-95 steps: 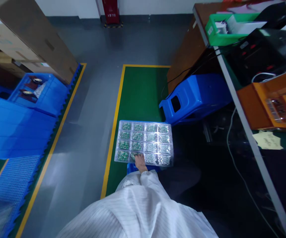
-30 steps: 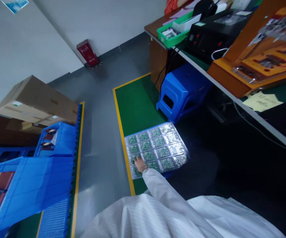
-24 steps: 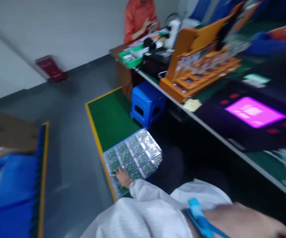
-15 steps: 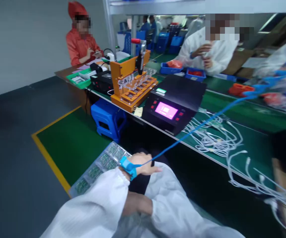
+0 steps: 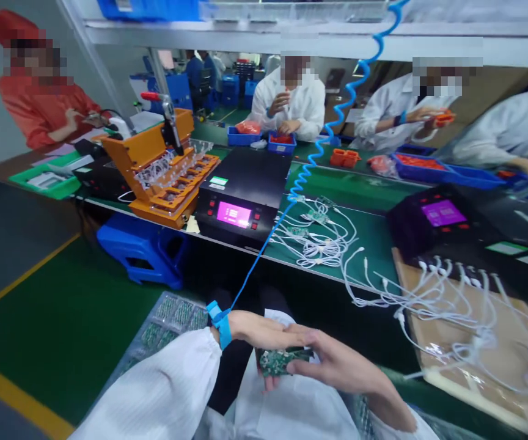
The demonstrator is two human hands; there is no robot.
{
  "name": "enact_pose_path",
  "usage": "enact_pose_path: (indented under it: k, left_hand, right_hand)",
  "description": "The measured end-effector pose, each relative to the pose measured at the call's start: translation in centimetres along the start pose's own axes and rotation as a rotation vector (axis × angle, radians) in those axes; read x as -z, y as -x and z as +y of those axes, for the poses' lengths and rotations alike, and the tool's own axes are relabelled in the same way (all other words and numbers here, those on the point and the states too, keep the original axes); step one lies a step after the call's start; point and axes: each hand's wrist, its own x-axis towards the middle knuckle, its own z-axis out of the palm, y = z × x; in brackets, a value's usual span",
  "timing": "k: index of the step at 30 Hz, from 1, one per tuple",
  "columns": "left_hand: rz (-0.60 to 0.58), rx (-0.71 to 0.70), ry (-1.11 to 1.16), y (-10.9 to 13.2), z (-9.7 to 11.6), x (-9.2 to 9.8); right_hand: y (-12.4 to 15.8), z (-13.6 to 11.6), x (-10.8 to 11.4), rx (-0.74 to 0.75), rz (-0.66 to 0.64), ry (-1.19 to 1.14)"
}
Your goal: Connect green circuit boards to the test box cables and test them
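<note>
Several green circuit boards [image 5: 275,362] are gripped together above my lap, between my two hands. My left hand [image 5: 257,328], with a blue wrist strap [image 5: 220,324] on it, is closed round their far side, and its fingertips show beneath them. From the right, my right hand [image 5: 341,362] closes on the same boards, its thumb on their near face and its fingers against the left hand. Beside my left sleeve lies a clear plastic tray [image 5: 147,318] with more green boards in its compartments.
The bench holds an orange clamp fixture [image 5: 163,177], a black tester [image 5: 245,177] with a pink screen, tangled white cables [image 5: 323,250] and a second black tester [image 5: 479,238]. A blue coiled cord [image 5: 310,165] runs to my wrist. A blue stool [image 5: 140,250] stands below. Several co-workers sit around.
My right hand has come up from my lap and met my left hand, and circuit boards now show between them. The view has swung to the right.
</note>
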Motion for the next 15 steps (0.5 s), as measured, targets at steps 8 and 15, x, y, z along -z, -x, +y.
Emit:
enact_pose_path:
  k: [8,15]
  left_hand:
    - [-0.03,-0.063,-0.02,-6.3,5.1,-1.7]
    - [0.165,-0.215,0.043,-13.2,10.0,-3.3]
  right_hand:
    - [3.9,2.6,3.8,0.079,0.549,-0.346]
    - [2.8,5.4,6.9,0.162,1.255,-0.522]
